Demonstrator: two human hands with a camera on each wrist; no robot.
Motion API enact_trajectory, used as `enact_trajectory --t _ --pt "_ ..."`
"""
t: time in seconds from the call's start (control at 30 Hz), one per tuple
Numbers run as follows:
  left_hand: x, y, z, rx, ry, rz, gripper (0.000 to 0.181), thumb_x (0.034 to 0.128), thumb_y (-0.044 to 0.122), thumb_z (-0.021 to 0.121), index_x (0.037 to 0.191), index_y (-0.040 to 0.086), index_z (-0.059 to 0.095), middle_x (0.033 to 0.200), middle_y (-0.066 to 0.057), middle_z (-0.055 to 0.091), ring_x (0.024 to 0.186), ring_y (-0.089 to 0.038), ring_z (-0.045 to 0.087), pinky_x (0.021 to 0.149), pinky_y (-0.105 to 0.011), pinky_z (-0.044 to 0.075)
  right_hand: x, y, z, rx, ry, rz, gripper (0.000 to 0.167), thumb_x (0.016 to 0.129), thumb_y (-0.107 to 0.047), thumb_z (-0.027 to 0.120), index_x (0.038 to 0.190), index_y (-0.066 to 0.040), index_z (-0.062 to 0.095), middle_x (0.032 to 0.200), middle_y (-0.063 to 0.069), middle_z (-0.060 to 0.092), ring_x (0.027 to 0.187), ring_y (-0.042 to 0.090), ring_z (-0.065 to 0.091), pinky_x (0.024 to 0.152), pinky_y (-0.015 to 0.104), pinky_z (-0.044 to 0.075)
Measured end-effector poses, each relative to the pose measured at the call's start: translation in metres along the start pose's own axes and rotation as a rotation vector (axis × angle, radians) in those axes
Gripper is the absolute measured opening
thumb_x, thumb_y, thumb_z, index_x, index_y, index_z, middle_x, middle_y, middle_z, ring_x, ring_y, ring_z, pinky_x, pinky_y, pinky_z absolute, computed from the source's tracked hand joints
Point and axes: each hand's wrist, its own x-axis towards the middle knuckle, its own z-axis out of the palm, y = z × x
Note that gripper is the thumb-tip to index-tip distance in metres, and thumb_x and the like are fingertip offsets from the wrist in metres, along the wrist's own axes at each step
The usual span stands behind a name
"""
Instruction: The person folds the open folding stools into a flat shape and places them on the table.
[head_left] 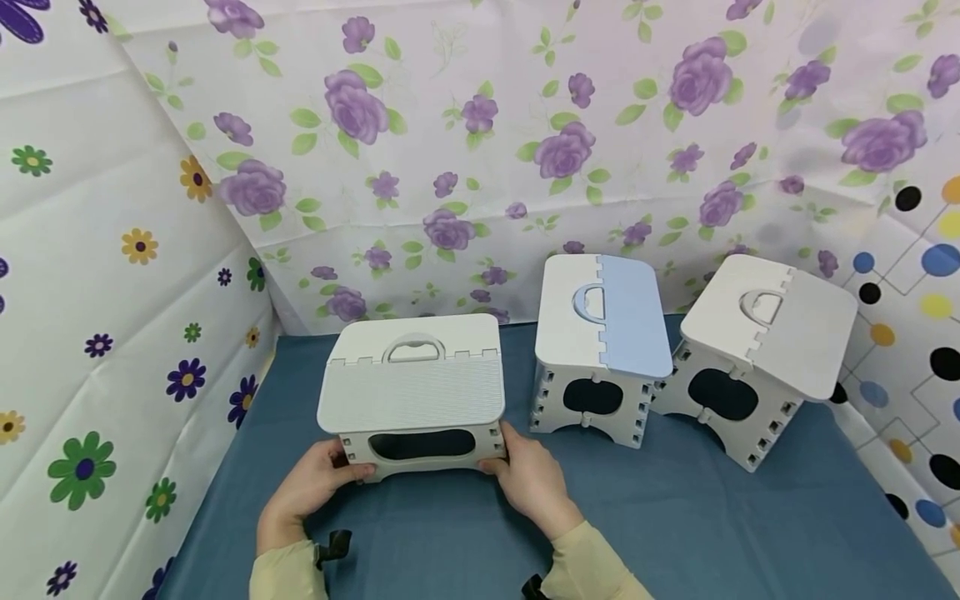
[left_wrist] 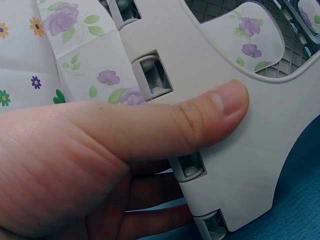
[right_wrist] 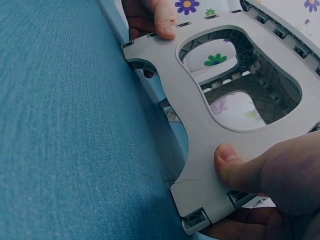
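A white folding step stool [head_left: 412, 393] stands unfolded at the left of the blue cloth, its ridged top and carrying handle facing up. My left hand [head_left: 313, 483] grips its left front leg; in the left wrist view the thumb [left_wrist: 220, 112] lies on the front panel [left_wrist: 245, 145], with the other fingers partly hidden behind the hinged edge. At the opposite front corner my right hand [head_left: 531, 479] grips the right leg, its thumb [right_wrist: 231, 162] on the panel beside the oval opening. Whether the feet fully touch the cloth, I cannot tell.
A white-and-blue folding stool [head_left: 592, 400] stands unfolded to the right. Beside it is a white-and-grey folding stool [head_left: 806, 333], set at an angle, close to or touching it. Blue cloth [head_left: 720, 525] covers the table. Flowered sheets [head_left: 450, 167] hang behind and at the left.
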Motion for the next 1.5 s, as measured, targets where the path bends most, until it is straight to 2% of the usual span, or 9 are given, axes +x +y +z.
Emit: enact_trajectory --t 0.37,0.6,0.8,0.93,1.23,1.5 --pt "0.0008 0.0001 0.0008 -0.015 -0.019 0.030 0.027 0.0991 0.015 0.080 0.119 -0.002 0.074 0.104 -0.011 0.077 0.084 -0.017 0.069 0.073 -0.035 0.057 -0.0003 0.0007 0.0000 -0.013 0.009 -0.004 0.046 0.094 -0.035 0.083 0.130 -0.012 0.067 0.105 0.009 0.078 0.083 0.024 0.073 0.064 0.045 0.055" --pt "0.0021 -0.0005 -0.0014 0.011 -0.013 0.009 0.028 0.0983 0.020 0.081 0.117 0.000 0.075 0.102 -0.007 0.077 0.084 -0.017 0.069 0.074 -0.033 0.057 0.0010 0.0003 0.0008 -0.011 0.003 -0.001 0.047 0.095 -0.036 0.082 0.133 -0.012 0.067 0.106 0.009 0.078 0.084 0.023 0.073 0.065 0.044 0.056" --pt "0.0034 0.0006 -0.0015 0.017 -0.019 0.027 0.027 0.0988 0.020 0.080 0.116 0.000 0.075 0.101 -0.007 0.077 0.083 -0.018 0.070 0.073 -0.034 0.058 0.0025 0.0002 -0.0014 -0.009 0.003 -0.004 0.048 0.095 -0.035 0.083 0.133 -0.011 0.066 0.106 0.010 0.078 0.084 0.024 0.073 0.065 0.045 0.056" --pt "0.0026 0.0014 0.0003 0.024 -0.009 0.013 0.027 0.0987 0.021 0.081 0.117 0.000 0.076 0.102 -0.005 0.078 0.084 -0.017 0.070 0.073 -0.033 0.057 0.0010 0.0008 -0.0015 -0.005 -0.004 0.005 0.048 0.095 -0.037 0.082 0.133 -0.012 0.066 0.106 0.009 0.078 0.084 0.024 0.073 0.065 0.045 0.056" --pt "0.0014 -0.0009 -0.0009 0.024 -0.020 -0.005 0.030 0.0983 0.021 0.081 0.119 0.000 0.075 0.105 -0.008 0.077 0.085 -0.017 0.070 0.074 -0.033 0.056 -0.0016 -0.0002 0.0011 0.012 -0.015 0.020 0.063 0.096 -0.038 0.082 0.147 -0.007 0.061 0.110 0.013 0.078 0.086 0.027 0.074 0.066 0.046 0.056" --pt "0.0021 -0.0013 -0.0004 -0.011 -0.040 0.016 0.030 0.0999 0.018 0.079 0.121 -0.003 0.073 0.106 -0.011 0.077 0.085 -0.017 0.069 0.073 -0.034 0.057 -0.0002 0.0002 0.0000 -0.004 -0.011 0.010 0.055 0.095 -0.036 0.082 0.140 -0.008 0.064 0.109 0.012 0.078 0.087 0.027 0.075 0.066 0.046 0.057"
